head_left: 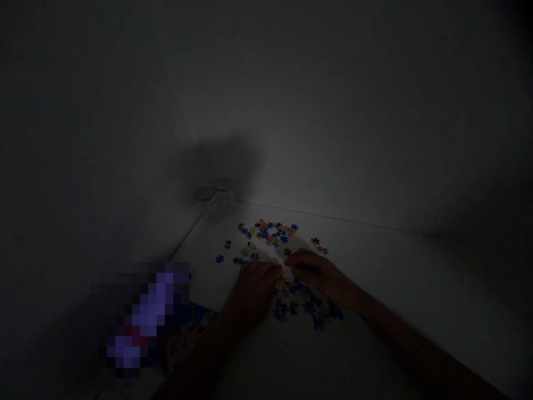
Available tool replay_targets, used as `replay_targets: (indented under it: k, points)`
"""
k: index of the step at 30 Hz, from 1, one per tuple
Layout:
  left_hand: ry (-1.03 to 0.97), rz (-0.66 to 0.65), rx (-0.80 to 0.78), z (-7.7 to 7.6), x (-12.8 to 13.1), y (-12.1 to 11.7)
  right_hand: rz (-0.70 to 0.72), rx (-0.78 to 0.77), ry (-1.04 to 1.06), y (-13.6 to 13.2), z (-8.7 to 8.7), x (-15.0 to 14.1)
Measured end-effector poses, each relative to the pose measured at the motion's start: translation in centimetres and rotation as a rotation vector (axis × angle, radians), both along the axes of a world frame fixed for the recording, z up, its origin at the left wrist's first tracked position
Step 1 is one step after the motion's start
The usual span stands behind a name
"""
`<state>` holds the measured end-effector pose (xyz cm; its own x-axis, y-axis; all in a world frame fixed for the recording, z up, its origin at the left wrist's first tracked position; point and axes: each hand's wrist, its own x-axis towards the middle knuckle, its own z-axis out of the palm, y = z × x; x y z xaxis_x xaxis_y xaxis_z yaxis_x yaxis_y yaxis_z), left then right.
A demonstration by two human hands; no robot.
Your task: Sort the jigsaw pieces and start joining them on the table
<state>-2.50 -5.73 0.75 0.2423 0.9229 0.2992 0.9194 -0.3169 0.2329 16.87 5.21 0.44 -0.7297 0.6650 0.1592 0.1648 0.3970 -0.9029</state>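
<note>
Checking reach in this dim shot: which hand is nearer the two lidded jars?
Left. The left hand lies in front of and slightly right of the two lidded jars; the right hand lies farther to their right. Both are among the scattered jigsaw pieces.

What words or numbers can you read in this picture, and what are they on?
No words or numbers can be read.
Label on the left jar: too small and dark to read.
Colourful printed sheet: any print is too dark to read.
Pixelated patch: too blurred to read.
Jigsaw pieces: no readable marks.
</note>
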Motion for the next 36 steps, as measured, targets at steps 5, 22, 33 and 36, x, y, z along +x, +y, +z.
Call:
replay_targets:
  k: [5,22,33,36]
  points:
    - [-0.06,0.194,0.108,0.2,-1.2,0.7,-0.011,0.001,0.0,-0.1,0.1,0.0]
    - [0.06,0.321,0.159,-0.1,-1.5,1.9,-0.008,-0.033,0.021,-0.3,0.4,-0.1]
    - [0.117,0.38,0.08,-0.1,-0.5,2.1,-0.002,-0.035,0.005,-0.1,0.3,-0.2]
    - [0.107,0.384,0.089,-0.1,-0.5,2.1,-0.007,-0.044,-0.002,-0.2,0.4,-0.2]
